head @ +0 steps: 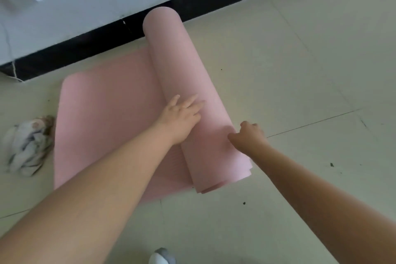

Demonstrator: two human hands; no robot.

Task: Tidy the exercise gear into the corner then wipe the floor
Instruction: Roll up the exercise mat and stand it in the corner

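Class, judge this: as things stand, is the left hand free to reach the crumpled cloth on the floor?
Probably yes. The left hand only rests flat on the pink mat; the cloth lies uncovered beside the mat's left edge.

Both my arms are stretched out forward and down, bare from the elbow, forearms angling in toward each other. My left hand [181, 119] lies flat, palm down, fingers straight and a little spread, pointing up and to the right; the wrist is level with the forearm. My right hand [248, 135] sits just beside it, lower and to the right, back of the hand up, fingers curled under at the knuckles and the thumb poking out to the left. The two hands are near each other but not touching. My right forearm sits in more shadow than the left.
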